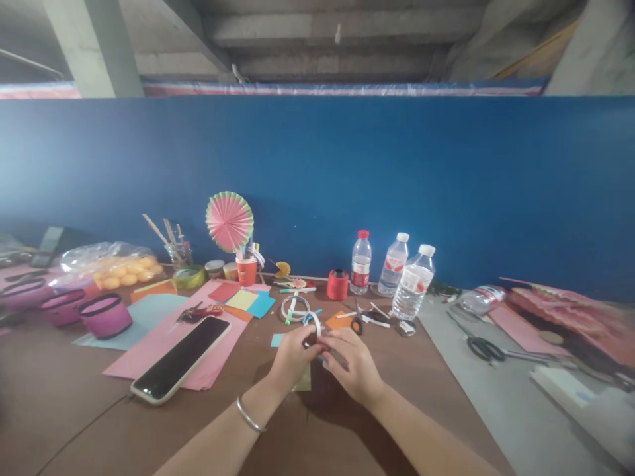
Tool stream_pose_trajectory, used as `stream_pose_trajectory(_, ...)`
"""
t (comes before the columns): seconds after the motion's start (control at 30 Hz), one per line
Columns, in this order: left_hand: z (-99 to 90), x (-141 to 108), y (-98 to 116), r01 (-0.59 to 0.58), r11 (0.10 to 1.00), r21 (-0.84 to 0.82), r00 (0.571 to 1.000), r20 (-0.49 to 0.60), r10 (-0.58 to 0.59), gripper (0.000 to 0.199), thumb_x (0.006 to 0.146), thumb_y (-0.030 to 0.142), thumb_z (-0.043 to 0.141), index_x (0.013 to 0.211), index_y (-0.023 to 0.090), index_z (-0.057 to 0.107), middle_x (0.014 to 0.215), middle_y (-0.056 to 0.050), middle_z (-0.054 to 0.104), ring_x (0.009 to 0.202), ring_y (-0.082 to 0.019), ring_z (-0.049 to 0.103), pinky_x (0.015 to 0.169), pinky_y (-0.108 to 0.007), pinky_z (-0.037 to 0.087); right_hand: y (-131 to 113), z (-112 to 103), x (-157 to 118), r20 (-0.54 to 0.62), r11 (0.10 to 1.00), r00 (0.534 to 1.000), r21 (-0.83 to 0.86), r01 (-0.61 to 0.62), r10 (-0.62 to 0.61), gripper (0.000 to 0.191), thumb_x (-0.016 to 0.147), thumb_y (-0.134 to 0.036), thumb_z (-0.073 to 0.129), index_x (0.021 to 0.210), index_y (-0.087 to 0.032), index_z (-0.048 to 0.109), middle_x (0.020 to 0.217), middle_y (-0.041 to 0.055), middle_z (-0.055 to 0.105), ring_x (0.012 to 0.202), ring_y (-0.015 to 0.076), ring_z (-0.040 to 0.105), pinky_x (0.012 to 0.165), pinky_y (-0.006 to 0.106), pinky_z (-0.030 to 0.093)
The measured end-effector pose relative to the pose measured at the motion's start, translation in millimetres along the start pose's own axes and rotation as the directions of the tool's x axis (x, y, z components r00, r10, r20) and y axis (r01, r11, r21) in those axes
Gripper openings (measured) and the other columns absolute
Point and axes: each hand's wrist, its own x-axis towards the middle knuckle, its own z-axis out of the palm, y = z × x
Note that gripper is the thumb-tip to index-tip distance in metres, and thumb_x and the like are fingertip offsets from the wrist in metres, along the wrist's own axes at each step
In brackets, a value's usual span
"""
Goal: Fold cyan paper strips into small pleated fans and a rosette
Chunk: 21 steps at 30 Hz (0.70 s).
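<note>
Over the middle of the brown table, my left hand [292, 357] and my right hand [354, 365] meet at the fingertips. Between them a narrow white strip [315, 321] curves upward, pinched by the fingers of both hands; its lower part is hidden behind them. A silver bangle circles my left wrist. Under my hands lies a small yellowish paper piece [303, 380], partly covered. Just beyond them are a roll of clear tape [294, 308], an orange paper [339, 320] and scissors with black handles [357, 324].
Left of my hands a phone [182, 360] rests on pink paper [218, 378]. A red cup [247, 271] holds a pink paper fan [229, 222]. Farther right stand a red thread spool [337, 285] and bottles [414, 283]. Larger scissors [486, 349] lie on the grey surface [461, 377].
</note>
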Motion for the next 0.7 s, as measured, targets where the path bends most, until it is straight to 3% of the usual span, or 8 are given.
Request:
stream_pose_trajectory(0.07, 0.0, 1.7, 0.2, 0.103, 0.973, -0.208, 0.994, -0.017, -0.109, 0.021, 0.067, 0.027, 0.062, 0.085, 0.018, 0.059, 0.07, -0.001, 0.062, 0.065, -0.016, 0.058, 0.055, -0.023, 0.044, 2.1, 3.7, -0.8, -0.033, 0.992, 0.993, 0.066, -0.108, 0.111, 0.026, 0.08, -0.022, 0.05, 0.105, -0.02, 0.051, 0.095, 0.0064, 0.058, 0.086, 0.0174, 0.053, 0.074, 0.03, 0.045)
stream_pose_trajectory(0.13, 0.3, 1.9, 2.1, 0.197, 0.871, -0.45, 0.977, 0.016, -0.213, 0.022, 0.07, 0.034, 0.059, 0.086, 0.019, 0.055, 0.065, 0.001, 0.059, 0.058, -0.014, 0.057, 0.049, -0.021, 0.043, 4.4, 6.3, -0.7, -0.039, 0.984, 0.985, 0.072, -0.163, 0.166, 0.028, 0.076, -0.027, 0.055, 0.102, -0.019, 0.051, 0.093, 0.0065, 0.058, 0.084, 0.0181, 0.053, 0.071, 0.03, 0.045)
stream_pose_trajectory(0.23, 1.7, -0.2, 7.1, 0.255, 0.667, -0.7, 0.962, 0.114, -0.249, 0.024, 0.073, 0.04, 0.056, 0.077, 0.017, 0.049, 0.062, 0.001, 0.057, 0.055, -0.01, 0.055, 0.051, -0.019, 0.042, 5.3, 7.9, 1.1, 0.004, 0.997, 0.997, 0.0, -0.08, 0.08, 0.026, 0.07, -0.032, 0.063, 0.092, -0.019, 0.055, 0.093, 0.0067, 0.058, 0.087, 0.0207, 0.051, 0.077, 0.033, 0.041)
stream_pose_trajectory(0.3, 2.6, -1.3, 9.8, 0.278, 0.601, -0.749, 0.958, 0.175, -0.226, 0.027, 0.074, 0.042, 0.055, 0.074, 0.017, 0.047, 0.062, 0.0, 0.056, 0.056, -0.01, 0.055, 0.053, -0.019, 0.042, 4.5, 8.0, 2.4, 0.016, 0.999, 1.0, -0.048, -0.001, 0.002, 0.018, 0.074, -0.031, 0.059, 0.087, -0.019, 0.058, 0.095, 0.0066, 0.059, 0.089, 0.021, 0.05, 0.079, 0.033, 0.038)
stream_pose_trajectory(0.4, 2.0, 0.0, 10.0, 0.266, 0.689, -0.674, 0.963, 0.159, -0.216, 0.031, 0.073, 0.045, 0.055, 0.068, 0.016, 0.044, 0.058, 0.001, 0.052, 0.051, -0.009, 0.049, 0.049, -0.02, 0.039, 3.9, 7.5, 3.4, 0.005, 0.996, 1.0, -0.09, 0.015, -0.014, 0.013, 0.08, -0.031, 0.053, 0.078, -0.02, 0.059, 0.084, 0.0045, 0.061, 0.083, 0.0185, 0.051, 0.077, 0.033, 0.035)
stream_pose_trajectory(0.53, -2.8, 3.1, 6.4, 0.126, 0.94, -0.317, 0.985, -0.073, -0.157, 0.032, 0.075, 0.044, 0.052, 0.062, 0.017, 0.041, 0.053, 0.006, 0.039, 0.048, -0.008, 0.038, 0.047, -0.02, 0.033, 4.5, 7.7, 2.7, 0.049, 0.996, 0.996, -0.044, -0.073, 0.075, 0.03, 0.081, -0.041, 0.048, 0.062, -0.018, 0.055, 0.06, -0.0002, 0.052, 0.064, 0.0145, 0.048, 0.069, 0.029, 0.034)
stream_pose_trajectory(0.63, -7.6, 2.2, 8.3, 0.025, 0.996, -0.09, 0.988, -0.152, -0.038, 0.024, 0.08, 0.04, 0.045, 0.072, 0.017, 0.048, 0.064, 0.004, 0.045, 0.058, -0.011, 0.042, 0.057, -0.023, 0.037, 4.5, 8.7, 1.7, 0.104, 0.978, 0.98, 0.106, -0.179, 0.168, 0.039, 0.081, -0.044, 0.045, 0.054, -0.017, 0.05, 0.052, -0.0025, 0.043, 0.053, 0.0112, 0.04, 0.055, 0.024, 0.031)
stream_pose_trajectory(0.7, -10.9, 1.1, 11.2, -0.054, 0.998, -0.033, 0.994, -0.096, 0.051, 0.022, 0.083, 0.036, 0.04, 0.082, 0.018, 0.053, 0.077, -0.001, 0.052, 0.07, -0.013, 0.047, 0.066, -0.025, 0.038, 5.1, 8.7, 1.5, 0.117, 0.936, 0.962, 0.23, -0.267, 0.246, 0.039, 0.081, -0.044, 0.046, 0.053, -0.017, 0.05, 0.05, -0.0033, 0.039, 0.05, 0.0101, 0.037, 0.051, 0.023, 0.028)
